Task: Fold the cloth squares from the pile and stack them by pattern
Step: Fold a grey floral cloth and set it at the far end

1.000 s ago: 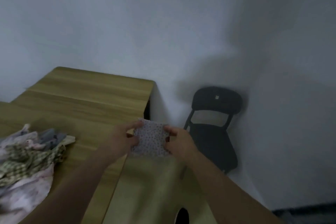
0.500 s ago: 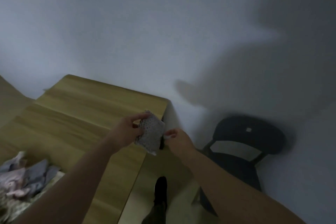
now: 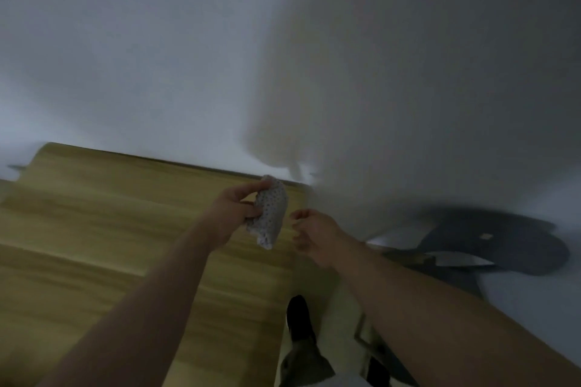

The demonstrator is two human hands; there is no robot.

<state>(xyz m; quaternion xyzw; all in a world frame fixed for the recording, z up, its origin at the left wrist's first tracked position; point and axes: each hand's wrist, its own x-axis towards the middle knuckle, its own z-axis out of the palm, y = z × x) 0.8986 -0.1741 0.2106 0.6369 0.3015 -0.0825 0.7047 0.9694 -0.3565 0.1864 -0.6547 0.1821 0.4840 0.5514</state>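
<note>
Above the wooden table's (image 3: pixel 125 229) right edge, the left hand (image 3: pixel 234 210) pinches a folded, white dark-dotted cloth square (image 3: pixel 270 214); the right hand (image 3: pixel 311 234) hovers just beside it, loosely curled and holding nothing.

A single wide-angle view comes from the person's head, facing forward and tilted down. Both forearms enter from the bottom edge, and the left hand (image 3: pixel 232 214) and right hand (image 3: pixel 314 236) sit close to the lens near mid-frame. The wooden table (image 3: pixel 94 245) fills the lower left, the white wall (image 3: pixel 157 56) the upper half, and a dark chair (image 3: pixel 503 239) the right edge. The picture is blurred.
</note>
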